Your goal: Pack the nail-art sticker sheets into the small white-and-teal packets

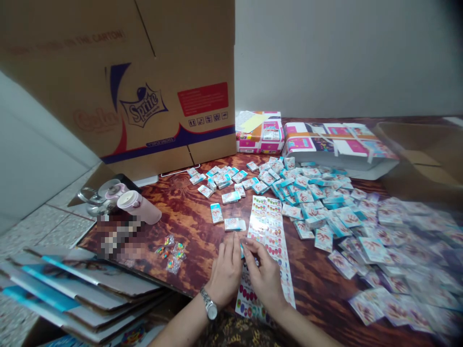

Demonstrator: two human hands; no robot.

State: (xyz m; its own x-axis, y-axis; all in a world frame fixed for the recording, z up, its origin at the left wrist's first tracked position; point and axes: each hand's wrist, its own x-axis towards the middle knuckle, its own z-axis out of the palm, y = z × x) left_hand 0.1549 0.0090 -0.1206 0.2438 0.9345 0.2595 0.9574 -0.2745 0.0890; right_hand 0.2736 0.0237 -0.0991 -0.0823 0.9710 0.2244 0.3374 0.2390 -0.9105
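Red-brown wood with dark swirls is seen on the table [183,208], and pale tile is seen on the floor [47,231] to the left. A big cardboard carton [152,62] is placed at the back of the table. "Sprite" is printed on it inside a blue star shape [143,105], "ON THE CARTON" can be faintly read near the top, and a red label [202,99] is printed to the right. Many small boxes [300,193] are spread over the table, white and blue, each marked in red. Two packs [336,142] wrapped in pink and white paper are set behind them.

A long sheet of stickers [269,226] is laid flat near the front, covered in rows of bright round shapes. Both hands are held over its edge, with the fingers curved and the fingertips brought close together. The left hand [226,270] has a silver watch [210,304] on its wrist, and the right hand [264,274] lies on the sheet. A small blue piece [241,250] is seen between them – whether it is pinched cannot be told. Small clear bags [170,254] of colored bits are left just beside the hands, and a pink bottle [139,207] with a white lid is laid on its side. Flat cardboard sheets [72,294] are stacked at the lower left.
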